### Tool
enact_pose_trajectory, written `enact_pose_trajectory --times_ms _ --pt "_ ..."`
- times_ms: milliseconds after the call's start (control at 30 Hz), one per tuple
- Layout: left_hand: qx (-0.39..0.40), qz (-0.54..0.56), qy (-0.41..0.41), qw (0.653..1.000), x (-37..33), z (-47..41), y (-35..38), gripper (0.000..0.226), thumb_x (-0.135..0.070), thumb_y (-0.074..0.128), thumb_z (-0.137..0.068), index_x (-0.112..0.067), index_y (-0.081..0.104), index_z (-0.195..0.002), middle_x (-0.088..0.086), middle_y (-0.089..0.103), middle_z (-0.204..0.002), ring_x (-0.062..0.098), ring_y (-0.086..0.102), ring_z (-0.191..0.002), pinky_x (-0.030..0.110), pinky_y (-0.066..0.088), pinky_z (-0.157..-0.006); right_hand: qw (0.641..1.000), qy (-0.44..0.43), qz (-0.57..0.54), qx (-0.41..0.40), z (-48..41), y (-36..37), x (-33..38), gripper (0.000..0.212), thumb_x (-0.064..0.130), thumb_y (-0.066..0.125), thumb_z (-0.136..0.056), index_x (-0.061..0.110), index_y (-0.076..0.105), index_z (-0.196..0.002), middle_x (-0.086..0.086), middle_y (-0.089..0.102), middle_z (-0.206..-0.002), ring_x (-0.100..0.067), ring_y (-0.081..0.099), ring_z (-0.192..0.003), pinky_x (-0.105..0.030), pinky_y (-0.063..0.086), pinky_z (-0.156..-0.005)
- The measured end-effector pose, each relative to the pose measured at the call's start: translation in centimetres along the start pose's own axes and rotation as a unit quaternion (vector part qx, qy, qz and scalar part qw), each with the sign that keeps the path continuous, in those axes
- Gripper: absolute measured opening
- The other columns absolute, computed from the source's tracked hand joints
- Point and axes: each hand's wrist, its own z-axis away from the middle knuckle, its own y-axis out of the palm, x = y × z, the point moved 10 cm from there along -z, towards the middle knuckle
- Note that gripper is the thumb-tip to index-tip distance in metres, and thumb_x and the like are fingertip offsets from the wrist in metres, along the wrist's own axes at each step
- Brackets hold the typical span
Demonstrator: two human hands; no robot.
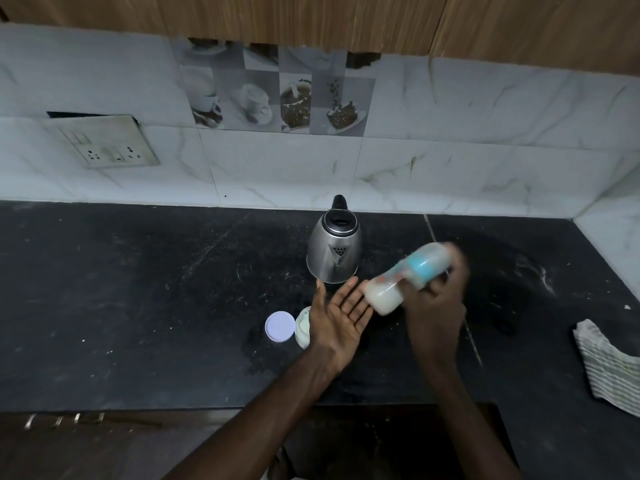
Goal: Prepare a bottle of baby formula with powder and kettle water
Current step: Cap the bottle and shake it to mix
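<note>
My right hand (437, 299) grips a baby bottle (398, 278) near its blue collar. The bottle is tilted, cap end up to the right, its base with white milky liquid down to the left, and it looks motion-blurred. My left hand (337, 311) is held flat and palm up, fingers straight, with the fingertips next to the bottle's base. A steel kettle (334, 249) with a black lid stands on the black counter just behind my hands. An open powder container (302, 325) is partly hidden under my left hand, and its round pale lid (280, 326) lies beside it.
A striped folded cloth (607, 368) lies at the counter's right edge. The black stone counter (138, 299) has white specks and a wet patch near the lid. A socket panel (107, 142) is on the tiled wall at the left.
</note>
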Motion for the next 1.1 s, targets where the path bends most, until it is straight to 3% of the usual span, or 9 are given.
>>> enact_pose_trajectory --times_ms 67,200,333,467,633,733,800,867,1100 --pt "0.007 0.014 -0.012 1.0 0.5 0.1 0.0 0.077 -0.072 0.042 -0.095 -0.013 0.061 -0.141 0.011 0.067 -0.138 0.027 0.062 -0.132 0.041 0.043 -0.116 0.996 -0.002 -0.019 -0.084 0.0 -1.4 -0.4 0.088 0.024 0.08 -0.089 0.045 0.027 -0.157 0.037 0.065 -0.12 0.008 0.071 -0.102 -0.024 0.065 -0.084" --pt "-0.014 0.033 -0.02 0.999 0.9 0.2 -0.4 0.077 -0.069 0.046 -0.095 -0.008 0.061 -0.14 0.019 0.066 -0.138 0.036 0.058 -0.135 0.049 0.047 -0.111 0.99 0.033 0.091 0.105 1.6 3.1 -1.3 0.09 0.023 0.085 -0.082 0.05 0.034 -0.152 0.012 0.071 -0.12 0.008 0.072 -0.094 -0.025 0.062 -0.081" --pt "-0.006 0.01 -0.004 1.0 -0.2 -0.3 -0.8 0.079 -0.071 0.04 -0.096 -0.011 0.059 -0.143 0.011 0.067 -0.138 0.027 0.06 -0.134 0.043 0.037 -0.121 0.996 -0.001 -0.03 -0.082 0.0 -0.9 0.1 0.091 0.036 0.08 -0.083 0.05 0.026 -0.155 0.017 0.062 -0.13 -0.001 0.071 -0.112 -0.028 0.064 -0.089" --pt "-0.009 0.038 -0.007 0.999 -0.1 -0.4 -0.6 0.078 -0.069 0.046 -0.096 -0.007 0.059 -0.141 0.019 0.064 -0.14 0.036 0.056 -0.136 0.051 0.044 -0.114 0.991 0.035 0.08 0.105 1.7 3.4 -0.9 0.091 0.026 0.084 -0.082 0.051 0.033 -0.153 0.013 0.072 -0.116 -0.003 0.075 -0.098 -0.022 0.062 -0.079" --pt "-0.008 0.021 0.0 1.0 -0.6 -0.5 -0.3 0.079 -0.071 0.043 -0.095 -0.01 0.058 -0.143 0.013 0.067 -0.138 0.029 0.062 -0.132 0.042 0.043 -0.117 0.999 0.019 -0.019 -0.043 1.0 0.5 0.1 0.088 0.037 0.079 -0.082 0.051 0.028 -0.152 0.024 0.067 -0.119 -0.003 0.074 -0.104 -0.038 0.066 -0.087" --pt "-0.008 0.034 -0.006 0.999 -0.1 -0.4 0.1 0.077 -0.068 0.046 -0.096 -0.007 0.059 -0.14 0.019 0.063 -0.142 0.037 0.056 -0.136 0.052 0.039 -0.119 0.993 0.022 0.068 0.09 2.2 3.1 -0.5 0.091 0.027 0.085 -0.079 0.051 0.034 -0.15 0.025 0.069 -0.11 0.006 0.073 -0.096 -0.017 0.063 -0.078" --pt "-0.004 0.028 0.004 1.0 -0.5 -0.5 0.5 0.077 -0.07 0.045 -0.095 -0.009 0.061 -0.139 0.016 0.063 -0.142 0.031 0.063 -0.129 0.045 0.047 -0.112 1.0 0.022 0.007 0.018 1.5 1.0 -0.5 0.092 0.026 0.085 -0.081 0.049 0.034 -0.153 0.029 0.069 -0.118 0.009 0.072 -0.103 -0.012 0.06 -0.077" --pt "0.003 0.022 0.004 1.0 -0.5 -0.5 0.7 0.078 -0.071 0.043 -0.094 -0.011 0.061 -0.14 0.014 0.065 -0.141 0.027 0.066 -0.125 0.04 0.048 -0.11 0.998 0.009 -0.021 -0.057 0.9 -0.7 -0.2 0.093 0.028 0.083 -0.083 0.045 0.028 -0.157 0.036 0.065 -0.124 0.009 0.07 -0.108 -0.016 0.061 -0.08" --pt "0.025 0.072 -0.004 0.997 0.0 0.2 2.4 0.077 -0.067 0.048 -0.095 -0.007 0.057 -0.142 0.017 0.066 -0.139 0.036 0.061 -0.131 0.046 0.058 -0.094 0.996 0.06 0.019 0.066 1.6 1.8 -1.4 0.084 0.029 0.085 -0.083 0.051 0.037 -0.148 0.034 0.066 -0.115 0.002 0.072 -0.103 -0.044 0.067 -0.082"
